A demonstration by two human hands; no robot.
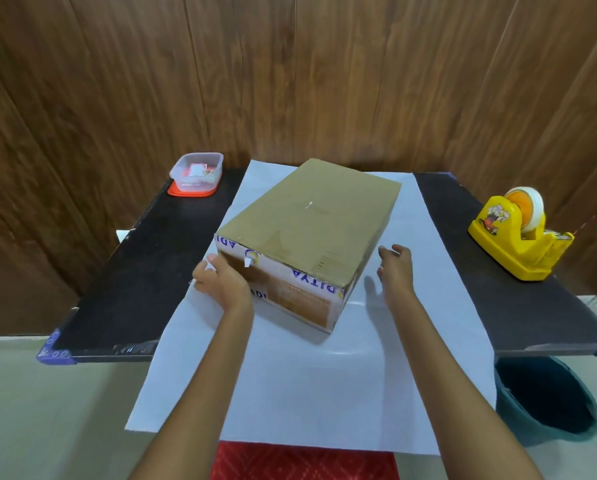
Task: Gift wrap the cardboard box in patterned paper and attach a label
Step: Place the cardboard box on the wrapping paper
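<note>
The left hand is laid against the near left corner of the cardboard box, with the thumb up along the side. It cannot be told if the fingers really grip the corner. The right hand is held with relaxed fingers just beside the right side of the box, and a small gap is seen between them. The box is placed at an angle in the middle of the frame, on a large sheet of paper whose white side is up. The paper is spread over a black counter. A yellow tape dispenser is seen at the right, a clear plastic container at the upper left, and a dark bin at the lower right.
</note>
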